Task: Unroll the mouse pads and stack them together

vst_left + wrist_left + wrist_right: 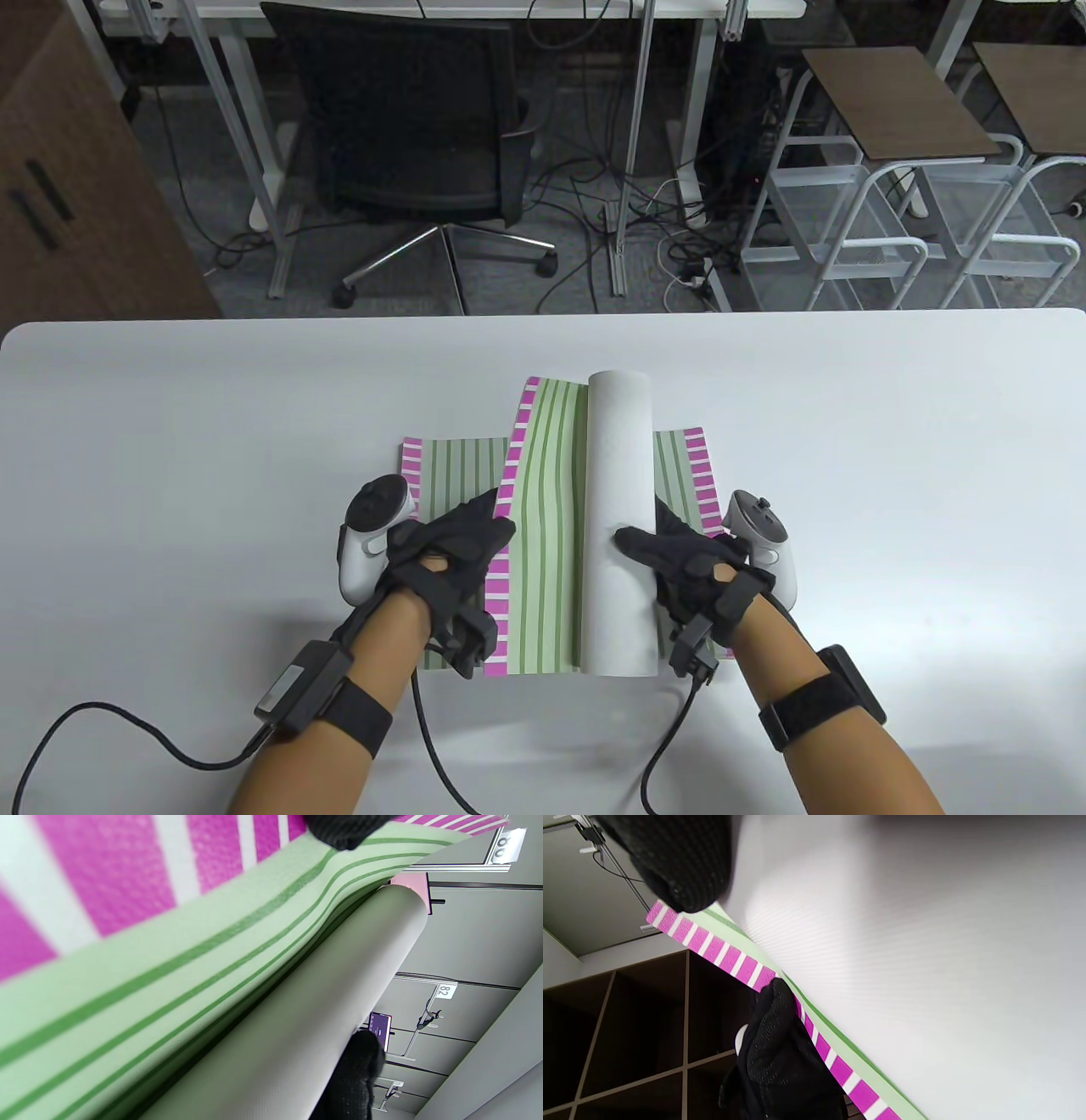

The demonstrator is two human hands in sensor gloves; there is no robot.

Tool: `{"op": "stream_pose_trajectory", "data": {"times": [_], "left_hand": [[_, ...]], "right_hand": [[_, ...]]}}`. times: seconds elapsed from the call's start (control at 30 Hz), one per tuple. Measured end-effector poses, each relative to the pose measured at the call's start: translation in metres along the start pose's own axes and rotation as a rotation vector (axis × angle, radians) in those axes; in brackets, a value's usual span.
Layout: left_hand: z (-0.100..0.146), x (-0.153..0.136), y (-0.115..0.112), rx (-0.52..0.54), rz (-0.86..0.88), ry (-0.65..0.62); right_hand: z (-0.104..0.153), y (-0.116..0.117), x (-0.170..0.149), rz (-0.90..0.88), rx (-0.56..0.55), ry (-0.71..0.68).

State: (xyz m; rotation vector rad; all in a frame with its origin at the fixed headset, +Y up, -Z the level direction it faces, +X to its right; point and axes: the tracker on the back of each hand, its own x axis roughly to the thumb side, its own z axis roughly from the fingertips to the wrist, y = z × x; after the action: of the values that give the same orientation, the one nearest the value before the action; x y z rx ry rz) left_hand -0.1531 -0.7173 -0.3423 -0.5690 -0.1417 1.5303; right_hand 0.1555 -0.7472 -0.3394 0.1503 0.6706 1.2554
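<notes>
Both my hands are down on the white bench (170, 407), and the mouse pads sit right between them. A flat striped pad (450, 475) lies on the bench, green stripes with a pink-and-white band along its side edges. On top of it sits a second pad (547, 526) in the same pattern, half unrolled, its open part lying to my left and its rolled part (619, 518) showing a plain pale underside, running away from me down the middle. My left hand (450, 552) lies flat, fingers spread, across the pink band where the top pad's left edge meets the lower one, pressing it down; nothing is gripped there. In the left wrist view a fingertip (343, 832) rests on the striped surface with the roll rising just beside it. My right hand (687, 569) rests against the near right side of the roll, one finger stretched over its pale surface; in the right wrist view my fingers (780, 1052) touch the pink-banded edge just beside the roll. Whether that hand actually closes around the roll, I cannot tell.
</notes>
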Motion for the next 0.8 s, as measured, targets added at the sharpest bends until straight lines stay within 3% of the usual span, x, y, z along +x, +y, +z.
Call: {"op": "stream_pose_trajectory", "data": {"times": [0.3, 0.5, 0.63, 0.8], "left_hand": [[0.0005, 0.0034, 0.0000, -0.013, 0.025, -0.020], [0.0004, 0.0048, -0.0054, -0.034, 0.030, -0.028], [0.0010, 0.0058, -0.0067, -0.022, 0.020, -0.028], [0.0016, 0.0041, -0.0009, -0.007, 0.019, -0.015]], "right_hand": [[0.0021, -0.0113, 0.0015, -0.031, -0.033, -0.044], [0.0040, -0.0060, 0.0010, -0.015, 0.061, -0.001], [0.0028, -0.0044, -0.0001, 0.010, -0.015, 0.013], [0.0030, -0.0102, 0.0017, -0.016, -0.033, 0.005]]}}
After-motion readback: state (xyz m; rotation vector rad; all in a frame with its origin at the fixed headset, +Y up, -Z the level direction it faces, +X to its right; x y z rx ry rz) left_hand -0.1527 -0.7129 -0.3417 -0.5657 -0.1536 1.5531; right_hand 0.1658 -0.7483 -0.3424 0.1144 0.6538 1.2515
